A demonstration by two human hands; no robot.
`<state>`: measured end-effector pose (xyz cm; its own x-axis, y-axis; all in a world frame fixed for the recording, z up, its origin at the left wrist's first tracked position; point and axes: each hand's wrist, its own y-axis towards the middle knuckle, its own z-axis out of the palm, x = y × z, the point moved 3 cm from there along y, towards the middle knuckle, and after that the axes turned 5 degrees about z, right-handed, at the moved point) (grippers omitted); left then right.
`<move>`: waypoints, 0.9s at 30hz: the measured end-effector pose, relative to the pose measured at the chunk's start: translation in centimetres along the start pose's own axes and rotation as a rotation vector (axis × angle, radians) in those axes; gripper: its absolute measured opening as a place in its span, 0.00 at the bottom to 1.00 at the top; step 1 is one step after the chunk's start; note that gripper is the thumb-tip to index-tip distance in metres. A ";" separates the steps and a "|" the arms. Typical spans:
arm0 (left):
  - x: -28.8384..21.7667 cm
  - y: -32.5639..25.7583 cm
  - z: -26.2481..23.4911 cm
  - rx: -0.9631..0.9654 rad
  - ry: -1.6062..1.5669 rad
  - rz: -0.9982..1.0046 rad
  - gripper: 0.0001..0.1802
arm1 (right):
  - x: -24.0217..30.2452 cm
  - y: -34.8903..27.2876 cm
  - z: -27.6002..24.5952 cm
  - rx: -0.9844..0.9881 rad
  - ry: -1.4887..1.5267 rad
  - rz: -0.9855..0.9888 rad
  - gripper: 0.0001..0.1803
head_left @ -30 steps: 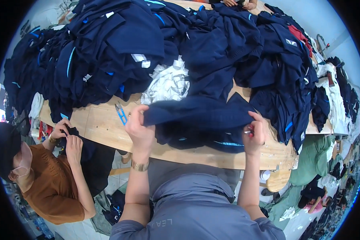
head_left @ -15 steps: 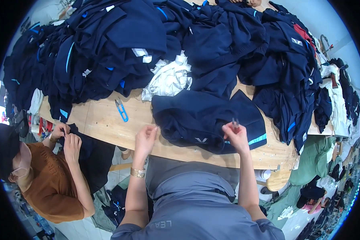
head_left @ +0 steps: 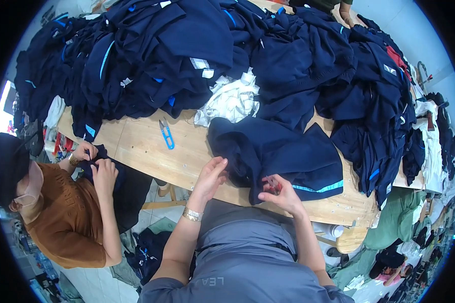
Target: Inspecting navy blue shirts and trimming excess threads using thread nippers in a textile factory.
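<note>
A navy garment (head_left: pixel 283 151) with a light-blue stripe lies flat on the wooden table (head_left: pixel 136 151) in front of me. My left hand (head_left: pixel 211 177) rests at its near left edge with the fingers spread and nothing in them. At the garment's near hem, my right hand (head_left: pixel 283 194) pinches a small reddish tool (head_left: pixel 272 184); its kind is too small to tell. Blue thread snips (head_left: pixel 166 134) lie on bare wood to the left, out of either hand's touch.
A big heap of navy garments (head_left: pixel 177 55) covers the far table, with a crumpled white garment (head_left: pixel 232 98) in it. More navy clothes (head_left: pixel 384 111) pile up at the right. At the left, a person in a brown top handles a dark garment (head_left: pixel 93 164).
One second ago both hands held the navy garment lifted off the table. It now lies spread flat, and both hands have come back to its near edge.
</note>
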<state>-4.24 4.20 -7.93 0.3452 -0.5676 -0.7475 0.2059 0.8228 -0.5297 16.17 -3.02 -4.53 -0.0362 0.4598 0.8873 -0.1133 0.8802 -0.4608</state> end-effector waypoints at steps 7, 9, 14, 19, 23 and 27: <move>-0.4 0.0 -0.6 -0.059 0.315 0.361 0.14 | 2.5 -2.2 -1.1 -0.307 -0.222 -0.191 0.19; -2.8 -1.4 -0.6 -0.352 0.734 0.613 0.11 | 5.5 -3.3 -3.7 -0.702 -0.514 -0.402 0.17; -10.0 -4.0 0.4 -0.573 0.956 1.030 0.09 | 9.9 -6.6 -10.4 -1.252 -0.714 -0.656 0.19; -17.1 -3.9 4.0 -0.409 0.763 1.315 0.09 | 15.9 -5.5 -13.2 -1.176 -0.619 -0.762 0.14; -20.7 -6.0 5.9 -0.441 0.832 1.734 0.12 | 19.2 -7.1 -12.7 -1.253 -0.353 -1.064 0.15; -18.5 -6.6 3.9 -0.439 0.894 1.716 0.12 | 15.6 -6.2 -12.4 -1.094 -0.462 -1.066 0.13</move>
<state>-8.37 9.39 10.98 -0.6042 0.7060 -0.3694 -0.0312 0.4423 0.8963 28.60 0.19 11.94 -0.7176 -0.2874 0.6344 0.4450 0.5116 0.7350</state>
